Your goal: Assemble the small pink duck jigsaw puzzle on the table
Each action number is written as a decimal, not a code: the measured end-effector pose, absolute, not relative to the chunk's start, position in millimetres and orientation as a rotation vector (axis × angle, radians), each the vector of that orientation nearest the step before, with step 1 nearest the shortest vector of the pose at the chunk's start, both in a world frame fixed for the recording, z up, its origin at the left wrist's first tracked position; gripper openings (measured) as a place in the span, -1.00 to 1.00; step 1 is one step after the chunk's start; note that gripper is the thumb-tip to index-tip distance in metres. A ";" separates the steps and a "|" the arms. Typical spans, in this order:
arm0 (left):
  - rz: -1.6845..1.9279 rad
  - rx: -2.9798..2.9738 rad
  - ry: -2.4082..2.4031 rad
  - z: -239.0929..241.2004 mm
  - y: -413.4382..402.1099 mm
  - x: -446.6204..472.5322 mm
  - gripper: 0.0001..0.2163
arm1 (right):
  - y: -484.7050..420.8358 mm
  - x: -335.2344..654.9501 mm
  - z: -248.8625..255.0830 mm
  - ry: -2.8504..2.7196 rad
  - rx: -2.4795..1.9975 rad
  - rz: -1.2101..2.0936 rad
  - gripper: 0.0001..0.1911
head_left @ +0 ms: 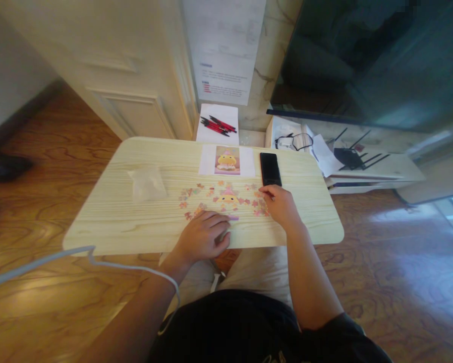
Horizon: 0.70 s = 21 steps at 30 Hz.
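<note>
Loose jigsaw puzzle pieces point(256, 203) in pink, orange and yellow lie scattered on the pale wood-grain table point(105, 217). Among them is a partly joined puzzle point(227, 198) with a yellow face and a pink top. My left hand point(207, 234) rests at the near edge, its fingers stretched out over the lower left pieces and partly hiding them. At the right side of the pieces, just below the phone, my right hand point(281, 204) has thumb and forefinger pinched together. Anything between those fingertips is too small to make out. A printed reference picture point(227, 160) lies behind the puzzle.
A black phone point(271, 169) lies at the back right of the table, a clear plastic bag point(148, 184) at the left. Red and black pens point(217, 126) sit on paper behind. A pale cable point(135, 267) crosses my left forearm. A router point(348, 158) stands on the right-hand cabinet.
</note>
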<state>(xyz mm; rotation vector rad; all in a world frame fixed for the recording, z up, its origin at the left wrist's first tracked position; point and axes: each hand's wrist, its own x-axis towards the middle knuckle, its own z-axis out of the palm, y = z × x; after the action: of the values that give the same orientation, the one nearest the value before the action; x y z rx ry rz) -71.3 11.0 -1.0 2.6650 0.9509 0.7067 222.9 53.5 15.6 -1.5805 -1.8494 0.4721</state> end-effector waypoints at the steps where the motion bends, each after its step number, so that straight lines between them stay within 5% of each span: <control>1: 0.713 2.663 0.959 -1.4 10.9 -71.3 -0.85 | 52.4 220.4 14.9 -1.853 -1.566 0.487 -0.70; 21: 0.764 2.626 0.981 -2.2 11.6 -70.5 -0.85 | 39.6 226.4 14.9 -1.718 -1.686 0.617 -0.78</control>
<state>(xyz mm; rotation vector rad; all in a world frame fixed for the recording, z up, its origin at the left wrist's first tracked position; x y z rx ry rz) -70.5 11.6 -2.2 2.6262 0.9813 0.7636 226.4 39.6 14.9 -1.6862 -1.7184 0.6169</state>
